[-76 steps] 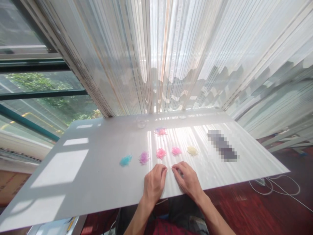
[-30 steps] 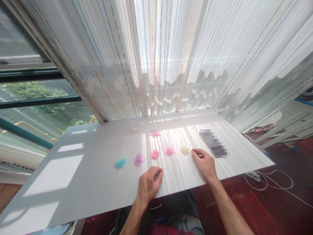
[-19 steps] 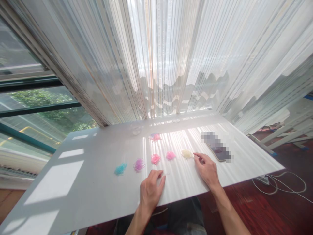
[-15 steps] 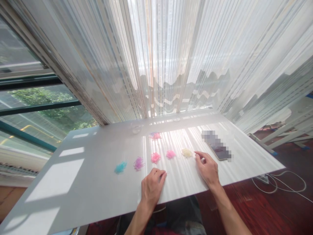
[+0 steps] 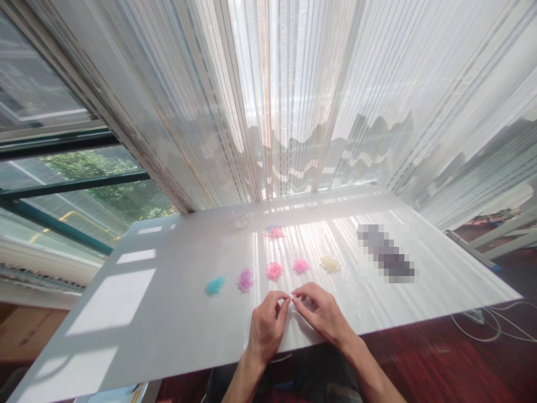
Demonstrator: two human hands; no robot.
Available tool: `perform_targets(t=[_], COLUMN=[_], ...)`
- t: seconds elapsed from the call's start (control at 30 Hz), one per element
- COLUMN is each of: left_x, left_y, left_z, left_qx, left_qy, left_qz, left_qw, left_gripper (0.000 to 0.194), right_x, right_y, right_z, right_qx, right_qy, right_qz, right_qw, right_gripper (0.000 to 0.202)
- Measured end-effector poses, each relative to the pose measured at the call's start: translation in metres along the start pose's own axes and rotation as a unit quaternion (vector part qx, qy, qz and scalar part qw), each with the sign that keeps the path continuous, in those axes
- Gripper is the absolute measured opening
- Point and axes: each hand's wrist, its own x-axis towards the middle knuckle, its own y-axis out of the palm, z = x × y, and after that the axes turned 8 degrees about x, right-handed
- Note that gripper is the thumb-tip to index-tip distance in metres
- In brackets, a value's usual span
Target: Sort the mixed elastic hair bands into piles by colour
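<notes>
Near the front edge of the white table (image 5: 176, 330), my left hand (image 5: 269, 322) and my right hand (image 5: 321, 312) meet fingertip to fingertip. Both hands are pinched closed; whatever lies between the fingertips is too small to make out. Beyond them is a row of small piles: teal (image 5: 215, 285), purple (image 5: 245, 280), coral pink (image 5: 274, 271), pink (image 5: 301, 265) and pale yellow (image 5: 330, 264). Behind the row lies a mixed pink and blue pile (image 5: 274, 233).
A clear round item (image 5: 241, 219) stands at the back of the table, and a small clear disc (image 5: 311, 205) lies near the curtain (image 5: 293, 101). On the right is a pixelated dark object (image 5: 386, 254). White cables (image 5: 495, 324) hang beyond the right edge.
My right hand has moved left from beside the pale yellow pile to my left hand, and their fingertips now meet. The whole view has shifted slightly.
</notes>
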Motion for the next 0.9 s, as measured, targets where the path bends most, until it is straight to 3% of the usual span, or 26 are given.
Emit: perform_targets(t=[0.5,0.9], left_x=[0.002,0.004], left_y=[0.004,0.003], left_z=[0.002,0.000], left_qx=[-0.029,-0.022], left_qy=[-0.034,-0.052], left_qz=[-0.003,0.029], left_qw=[0.999,0.998], left_gripper=[0.013,0.012], right_x=[-0.003,-0.002], right_y=[-0.001,-0.002], right_z=[-0.011,-0.012], right_qx=[0.038,0.059], right_qy=[-0.014,-0.022], right_qz=[-0.017,-0.017], right_qw=[0.999,0.998], right_gripper=[0.014,0.020])
